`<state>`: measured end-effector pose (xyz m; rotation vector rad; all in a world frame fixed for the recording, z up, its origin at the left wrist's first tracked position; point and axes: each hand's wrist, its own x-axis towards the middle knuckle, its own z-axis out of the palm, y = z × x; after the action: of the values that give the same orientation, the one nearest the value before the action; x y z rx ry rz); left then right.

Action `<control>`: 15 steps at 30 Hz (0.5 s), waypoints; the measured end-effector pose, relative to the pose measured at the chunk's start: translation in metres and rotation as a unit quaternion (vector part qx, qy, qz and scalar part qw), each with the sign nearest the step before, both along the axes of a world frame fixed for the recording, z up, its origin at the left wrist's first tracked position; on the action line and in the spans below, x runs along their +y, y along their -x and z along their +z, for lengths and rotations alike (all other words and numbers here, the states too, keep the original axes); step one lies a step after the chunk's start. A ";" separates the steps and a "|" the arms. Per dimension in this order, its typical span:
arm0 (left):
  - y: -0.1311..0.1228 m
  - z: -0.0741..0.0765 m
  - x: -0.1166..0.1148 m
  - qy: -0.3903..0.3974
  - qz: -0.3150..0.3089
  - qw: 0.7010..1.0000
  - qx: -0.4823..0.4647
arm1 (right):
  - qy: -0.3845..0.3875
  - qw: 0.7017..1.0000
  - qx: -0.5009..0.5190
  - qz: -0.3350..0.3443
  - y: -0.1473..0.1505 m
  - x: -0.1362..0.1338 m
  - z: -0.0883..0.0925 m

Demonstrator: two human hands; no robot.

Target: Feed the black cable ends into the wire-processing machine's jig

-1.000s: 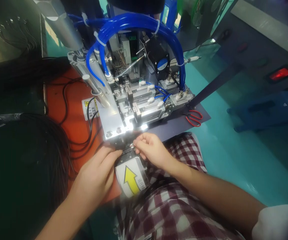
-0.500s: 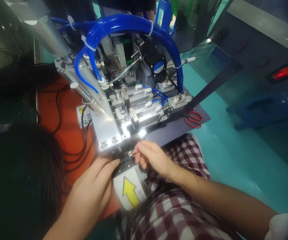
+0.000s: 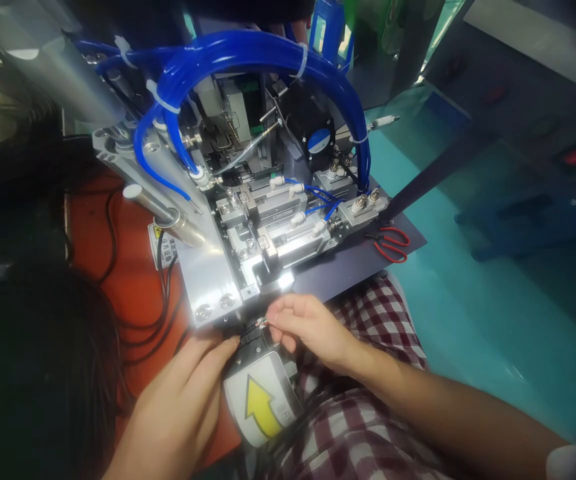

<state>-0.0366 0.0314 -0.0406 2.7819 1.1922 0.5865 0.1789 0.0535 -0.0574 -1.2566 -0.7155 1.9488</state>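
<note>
My right hand (image 3: 308,327) is closed in a pinch on a small, shiny metal connector (image 3: 262,323), its far end hidden by the fingertips. A thin black cable (image 3: 251,329) runs from that connector to the fingertips of my left hand (image 3: 183,390), which are pressed together around it. Both hands are just above a black slotted block (image 3: 249,339) at the front of the machine. Below the block is a white cover (image 3: 238,400) with a yellow arrow. The press head (image 3: 271,283) of the machine sits right behind my fingers, lit by a bright lamp.
Metal air cylinders (image 3: 288,233) and thick blue air hoses (image 3: 248,43) fill the machine. Red-handled snips (image 3: 393,243) lie on the dark plate (image 3: 328,270) at the right. A big bundle of black cables (image 3: 68,373) rests on the orange surface (image 3: 91,233) at the left.
The view has shifted slightly, so the machine's front and both hands appear a little lower. Both hands keep nearly the same hold on the cable and connector.
</note>
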 end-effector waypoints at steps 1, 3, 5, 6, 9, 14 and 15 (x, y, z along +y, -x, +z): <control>0.000 0.000 0.000 0.003 -0.001 1.000 0.001 | -0.001 1.000 0.008 0.007 -0.002 0.000 -0.001; 0.001 -0.001 0.000 0.011 -0.004 1.000 0.002 | -0.011 1.000 0.011 0.013 -0.004 -0.001 -0.003; 0.001 -0.002 0.000 0.015 -0.005 1.000 -0.001 | -0.034 0.999 -0.009 0.018 -0.004 -0.002 -0.005; 0.001 -0.002 0.000 0.015 -0.005 1.000 -0.002 | -0.050 0.998 -0.026 0.021 -0.003 -0.003 -0.005; 0.002 -0.002 0.000 0.010 -0.009 1.000 -0.002 | -0.080 0.994 -0.071 0.013 0.002 -0.007 -0.004; -0.003 0.005 0.002 0.016 0.002 1.000 -0.011 | -0.070 0.995 -0.064 -0.032 0.010 -0.008 0.000; -0.004 0.007 0.003 0.031 0.010 0.999 -0.017 | -0.068 0.995 -0.063 -0.037 0.011 -0.007 0.000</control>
<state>-0.0326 0.0345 -0.0334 2.6999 1.2118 0.5855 0.1680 0.0464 -0.0571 -1.3114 -0.8376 1.7441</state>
